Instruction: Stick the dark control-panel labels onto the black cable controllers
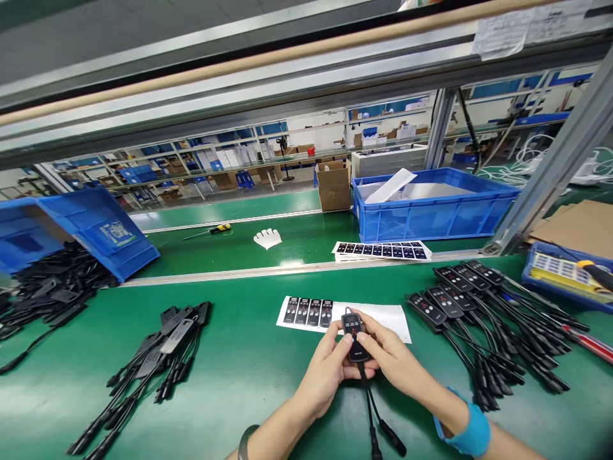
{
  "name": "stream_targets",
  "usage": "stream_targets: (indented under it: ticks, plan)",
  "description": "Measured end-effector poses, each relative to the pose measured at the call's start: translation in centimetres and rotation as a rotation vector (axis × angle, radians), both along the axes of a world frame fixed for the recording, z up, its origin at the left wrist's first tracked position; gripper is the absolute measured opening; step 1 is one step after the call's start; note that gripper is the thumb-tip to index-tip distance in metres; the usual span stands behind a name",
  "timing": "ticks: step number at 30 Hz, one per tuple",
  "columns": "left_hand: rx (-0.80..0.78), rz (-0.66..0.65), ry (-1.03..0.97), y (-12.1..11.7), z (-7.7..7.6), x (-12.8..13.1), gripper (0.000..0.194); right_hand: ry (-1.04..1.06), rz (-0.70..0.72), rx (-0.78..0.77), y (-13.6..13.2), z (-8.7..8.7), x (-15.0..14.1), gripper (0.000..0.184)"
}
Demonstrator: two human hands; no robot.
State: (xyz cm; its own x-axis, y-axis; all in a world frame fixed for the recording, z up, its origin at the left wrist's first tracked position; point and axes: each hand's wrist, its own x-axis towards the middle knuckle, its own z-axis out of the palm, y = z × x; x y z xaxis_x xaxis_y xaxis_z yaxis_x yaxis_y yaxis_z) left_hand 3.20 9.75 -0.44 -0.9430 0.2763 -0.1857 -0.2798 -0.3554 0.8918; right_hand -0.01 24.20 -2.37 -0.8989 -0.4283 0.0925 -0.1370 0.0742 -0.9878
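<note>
The black 2-lead controller [357,352] is between the hands above the green bench [239,364], its printed face upward. The left hand [325,367] pinches 1 side, the right hand [390,352] the other, with 2 thumbs on the face. If that face is a sticker, uneven thumb pressure could skew or crease it. The leads hang loose toward the person; a snag might twist the controller from the grip.

Just beyond, the label sheet [390,317], with 4 black labels at its left end, lies where fingertips could drag it. To the right, controllers [453,300] fan out with crossed cables, so pulling 1 might shift the others. Plain-backed controllers [178,335] lie overlapped to the left, likely to tangle too.

Farther out, more label sheets [383,250], a white glove [267,239] and a screwdriver [220,228] lie behind the rail; a blue crate [431,217] and metal post [550,160] limit reach there.
</note>
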Motion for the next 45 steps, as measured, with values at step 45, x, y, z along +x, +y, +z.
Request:
stream_targets:
  ticks: [45]
  plan:
    - [-1.929,-0.257,0.556,-3.5,0.1,-1.6,0.065,0.586,-0.133,0.646,-0.9,-0.9,-4.3,0.021]
